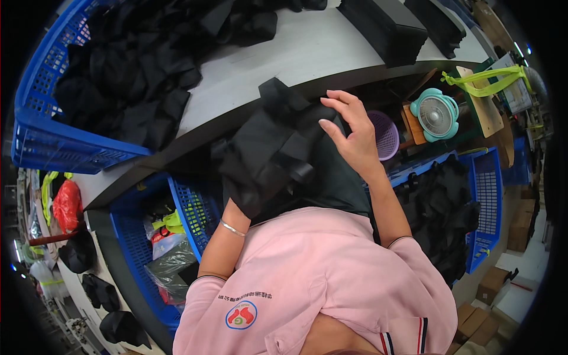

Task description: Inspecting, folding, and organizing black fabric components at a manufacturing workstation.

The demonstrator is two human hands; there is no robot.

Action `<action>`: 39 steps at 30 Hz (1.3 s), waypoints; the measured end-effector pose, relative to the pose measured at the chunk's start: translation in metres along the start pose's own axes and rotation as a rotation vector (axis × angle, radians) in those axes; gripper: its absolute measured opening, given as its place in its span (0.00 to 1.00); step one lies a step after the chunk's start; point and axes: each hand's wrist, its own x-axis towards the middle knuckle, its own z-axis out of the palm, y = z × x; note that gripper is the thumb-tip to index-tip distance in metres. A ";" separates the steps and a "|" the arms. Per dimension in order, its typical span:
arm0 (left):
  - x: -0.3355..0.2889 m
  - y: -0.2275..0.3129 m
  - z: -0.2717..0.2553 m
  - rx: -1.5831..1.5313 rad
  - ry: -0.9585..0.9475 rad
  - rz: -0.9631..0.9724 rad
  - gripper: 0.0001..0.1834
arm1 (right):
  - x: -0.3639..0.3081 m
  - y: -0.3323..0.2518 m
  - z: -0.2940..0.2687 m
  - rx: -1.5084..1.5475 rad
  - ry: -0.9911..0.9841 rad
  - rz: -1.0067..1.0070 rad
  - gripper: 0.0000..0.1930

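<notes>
A bundle of black fabric pieces (254, 148) with short strap-like strips lies over my lap, below the table edge. My left hand (235, 210) reaches under this bundle; a silver bangle circles the wrist. The cloth hides its fingers, so their grip does not show. At the bundle's right side hovers my right hand (355, 130), open, with thumb and fingers apart and nothing between them. Its fingertips are close to the black cloth, and I cannot tell whether they touch it.
On the white table (248, 71), a blue crate (77, 151) and a heap of black fabric (130, 83) sit left, stacked black sheets (387, 29) right. Another blue crate (127, 236) stands left; one with black pieces (488, 201) right. A teal fan (436, 114) neighbours a purple basket (386, 136).
</notes>
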 end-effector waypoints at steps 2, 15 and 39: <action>0.004 -0.005 0.000 0.005 0.001 0.021 0.28 | 0.007 0.005 0.004 -0.049 -0.008 -0.009 0.18; 0.070 -0.136 0.042 -1.137 -0.046 -0.264 0.26 | 0.095 0.063 -0.043 0.445 -0.274 0.135 0.08; 0.250 -0.078 0.041 -1.188 -0.107 -0.412 0.17 | 0.113 0.114 0.091 -0.161 0.337 0.228 0.14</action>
